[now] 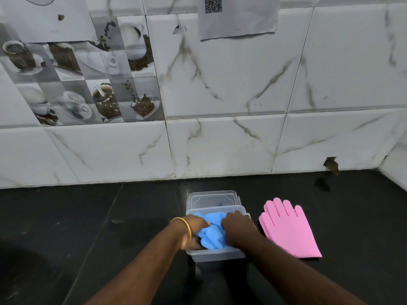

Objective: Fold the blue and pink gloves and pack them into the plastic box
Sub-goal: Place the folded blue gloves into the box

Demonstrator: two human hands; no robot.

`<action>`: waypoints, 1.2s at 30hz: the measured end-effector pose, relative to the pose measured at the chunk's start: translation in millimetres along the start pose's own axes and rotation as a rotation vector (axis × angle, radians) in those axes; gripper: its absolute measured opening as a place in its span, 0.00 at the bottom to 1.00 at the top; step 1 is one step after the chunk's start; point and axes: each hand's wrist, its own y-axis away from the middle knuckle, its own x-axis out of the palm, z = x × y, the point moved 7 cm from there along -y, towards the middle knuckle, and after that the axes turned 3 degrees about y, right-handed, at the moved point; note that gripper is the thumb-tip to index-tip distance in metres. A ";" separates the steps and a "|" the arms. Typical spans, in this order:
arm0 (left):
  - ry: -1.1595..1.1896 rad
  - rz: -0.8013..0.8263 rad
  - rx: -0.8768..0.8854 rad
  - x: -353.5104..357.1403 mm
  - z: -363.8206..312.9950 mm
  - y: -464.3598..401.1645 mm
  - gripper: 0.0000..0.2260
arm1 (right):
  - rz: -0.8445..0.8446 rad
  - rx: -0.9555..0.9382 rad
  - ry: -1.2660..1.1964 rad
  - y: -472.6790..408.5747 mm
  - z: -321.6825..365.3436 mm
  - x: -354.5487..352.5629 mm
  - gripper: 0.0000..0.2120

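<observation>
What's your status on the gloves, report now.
Both hands, left hand and right hand, pressing the blue glove into the plastic box. Pink glove flat on the counter, right of the box, unfolded. Nothing in the way.

Crumpled blue gloves [210,231] are sitting inside the clear, lidless box [217,254]. 1 pink glove [288,227] is lying flat just right of it, fingers pointing away.

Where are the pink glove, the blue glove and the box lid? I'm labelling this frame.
pink glove [288,230]: head view, on its palm, flat on the counter.
blue glove [211,233]: head view, on the bunched middle, inside the box.
box lid [213,198]: head view, on its clear top panel.
</observation>
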 end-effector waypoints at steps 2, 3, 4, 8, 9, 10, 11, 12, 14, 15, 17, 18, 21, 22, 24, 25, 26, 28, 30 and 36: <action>-0.464 -0.136 0.089 -18.2 -18.7 12.7 0.19 | -0.003 -0.009 -0.004 0.9 -1.0 -0.7 0.15; -0.786 -0.265 0.175 -26.1 -34.8 23.1 0.20 | 0.000 -0.011 -0.005 1.5 -1.1 -0.8 0.14; -1.074 -0.396 0.293 -27.6 -53.4 35.4 0.20 | 0.002 -0.012 -0.008 1.6 -1.2 -1.7 0.14; -1.328 -0.376 0.649 17.7 -82.0 49.6 0.09 | 0.011 -0.019 -0.056 1.5 -3.3 -7.4 0.13; -1.376 -0.292 0.644 30.8 -76.7 42.5 0.09 | 0.023 -0.019 -0.081 0.6 -4.8 -8.0 0.15; -1.435 -0.209 0.601 41.3 -69.3 32.9 0.11 | 0.042 -0.020 -0.106 -0.5 -7.3 -8.4 0.16; -1.501 -0.148 0.532 47.0 -61.5 24.3 0.15 | 0.067 -0.024 -0.124 -2.4 -9.1 -8.6 0.17; -1.548 -0.112 0.460 48.8 -54.8 16.8 0.19 | 0.098 -0.031 -0.128 -5.0 -10.5 -8.0 0.19; -1.575 -0.088 0.389 48.0 -46.9 3.0 0.26 | 0.167 -0.049 -0.095 -10.0 -11.3 -6.0 0.24; -1.560 -0.087 0.377 46.9 -44.1 -2.4 0.28 | 0.191 -0.057 -0.073 -11.6 -10.8 -4.4 0.28; -1.528 -0.098 0.347 43.5 -38.3 -10.1 0.29 | 0.202 -0.068 -0.037 -13.2 -8.4 -2.6 0.30; -1.509 -0.104 0.332 41.5 -35.8 -12.6 0.29 | 0.191 -0.074 -0.026 -13.0 -7.2 -1.9 0.29; -1.422 -0.111 0.329 37.5 -29.2 -19.7 0.26 | 0.138 -0.088 -0.015 -10.3 -4.5 -1.6 0.23; -1.405 -0.113 0.334 37.4 -27.3 -21.9 0.25 | 0.125 -0.091 -0.012 -9.7 -4.0 -1.2 0.21; -1.401 -0.133 0.349 37.6 -24.2 -25.8 0.25 | 0.122 -0.092 -0.013 -7.7 -3.0 0.4 0.21; -1.402 -0.142 0.350 37.8 -23.1 -27.9 0.25 | 0.125 -0.093 -0.014 -6.8 -2.5 1.6 0.20; -1.405 -0.146 0.343 37.9 -22.1 -29.5 0.26 | 0.126 -0.096 -0.011 -6.5 -1.8 3.1 0.20; -1.421 -0.142 0.329 38.4 -20.8 -32.6 0.30 | 0.127 -0.104 -0.005 -5.4 0.8 5.6 0.19; -1.439 -0.133 0.329 38.9 -19.9 -35.7 0.33 | 0.130 -0.105 -0.005 -4.9 3.0 7.4 0.18; -1.468 -0.129 0.333 38.6 -18.1 -42.7 0.35 | 0.115 -0.113 -0.026 -7.4 4.2 9.1 0.18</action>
